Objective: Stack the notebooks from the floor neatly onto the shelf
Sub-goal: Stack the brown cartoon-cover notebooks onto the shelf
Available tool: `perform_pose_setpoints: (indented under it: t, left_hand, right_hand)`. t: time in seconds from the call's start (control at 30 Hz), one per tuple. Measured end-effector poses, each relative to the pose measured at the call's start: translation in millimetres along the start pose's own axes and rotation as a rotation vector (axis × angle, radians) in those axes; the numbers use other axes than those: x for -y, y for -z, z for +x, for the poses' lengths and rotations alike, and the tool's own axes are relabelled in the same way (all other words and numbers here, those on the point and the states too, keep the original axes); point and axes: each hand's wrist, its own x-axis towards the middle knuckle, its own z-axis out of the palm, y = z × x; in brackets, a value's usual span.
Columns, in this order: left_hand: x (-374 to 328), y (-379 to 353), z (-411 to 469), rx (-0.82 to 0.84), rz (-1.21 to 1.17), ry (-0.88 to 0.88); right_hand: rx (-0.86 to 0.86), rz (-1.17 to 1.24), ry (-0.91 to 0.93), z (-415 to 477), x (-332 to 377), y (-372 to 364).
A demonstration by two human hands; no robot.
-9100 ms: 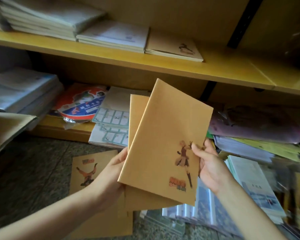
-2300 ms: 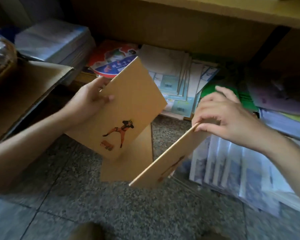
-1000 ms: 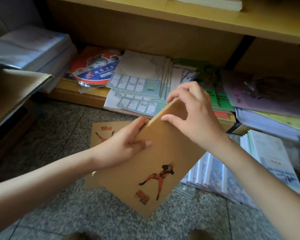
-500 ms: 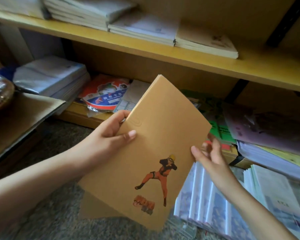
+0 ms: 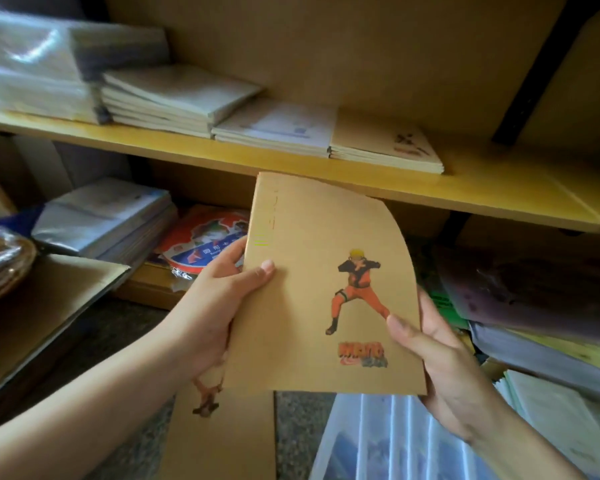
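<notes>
A tan notebook (image 5: pixel 309 289) with an orange cartoon figure on its cover is held upright in front of me, its top edge just below the yellow shelf (image 5: pixel 499 192). My left hand (image 5: pixel 215 299) grips its left edge, thumb on the cover. My right hand (image 5: pixel 444 368) grips its lower right edge, thumb on the cover. Whether more notebooks lie behind it is hidden. Another tan notebook (image 5: pixel 222 434) lies on the floor below. A short stack of matching tan notebooks (image 5: pixel 385 147) sits on the shelf.
White book stacks (image 5: pixel 174 95) and wrapped packs (image 5: pixel 32 64) fill the shelf's left part. Below are papers, a round red and blue pack (image 5: pixel 201 247), plastic sleeves (image 5: pixel 395 441) on the floor, paper piles at right and a cardboard flap (image 5: pixel 42 306) at left.
The notebook has risen and turned upright toward the shelf. My right hand moved from under its edge to gripping the lower right corner. The view has tilted up.
</notes>
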Motion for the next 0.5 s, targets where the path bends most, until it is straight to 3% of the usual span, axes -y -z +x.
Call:
perform_pose_setpoints:
  t: [0.1, 0.23, 0.37, 0.5]
  left_hand:
    - [-5.8, -10.3, 0.2, 0.037, -0.015, -0.057]
    - [-3.4, -31.7, -9.8, 0.044, -0.079, -0.133]
    - [12.9, -46.6, -21.0, -0.001, -0.067, -0.361]
    - [16.2, -47.0, -9.9, 0.088, 0.089, -0.521]
  right_hand:
    - [-0.030, -0.049, 0.128, 2.3, 23.4, 4.5]
    - [-0.032, -0.028, 0.168, 2.6, 47.9, 20.4]
    - [0.138, -0.044, 0.145, 1.8, 53.3, 39.3]
    - [0.076, -0.203, 0.194, 20.5, 54.4, 52.9]
